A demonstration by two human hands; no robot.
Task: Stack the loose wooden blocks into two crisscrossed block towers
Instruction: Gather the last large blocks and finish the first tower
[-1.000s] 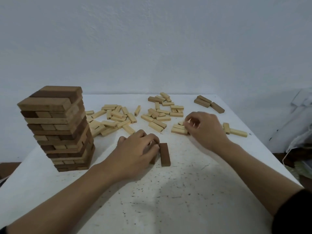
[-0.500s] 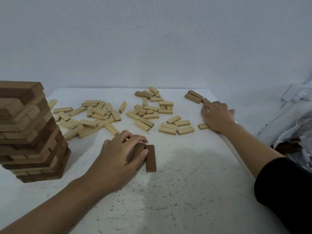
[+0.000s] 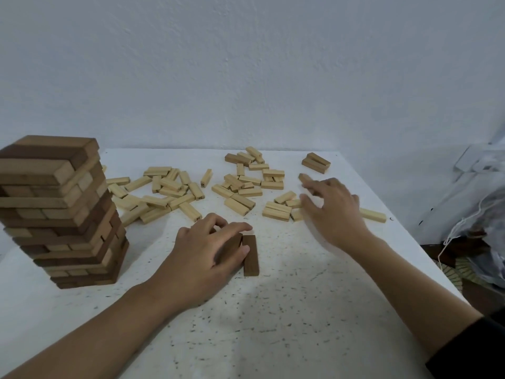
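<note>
Leftmost, found a tall crisscrossed tower of light and dark wooden blocks (image 3: 60,214) at the left edge of the white speckled table (image 3: 287,310). Next, saw the left hand (image 3: 205,258) curled over a touching pair of dark brown wooden blocks (image 3: 250,255), long axes pointing away from the body (presumably a second tower's base). Beyond, noted pale loose wooden blocks (image 3: 169,187) scattered. Rightward, caught the right hand (image 3: 333,212) blurred, fingers (image 3: 318,187) spread, a small brown wooden block (image 3: 302,177) at the tips; could not tell whether pinched. Judged that hand nearer the pair's bare right side.
</note>
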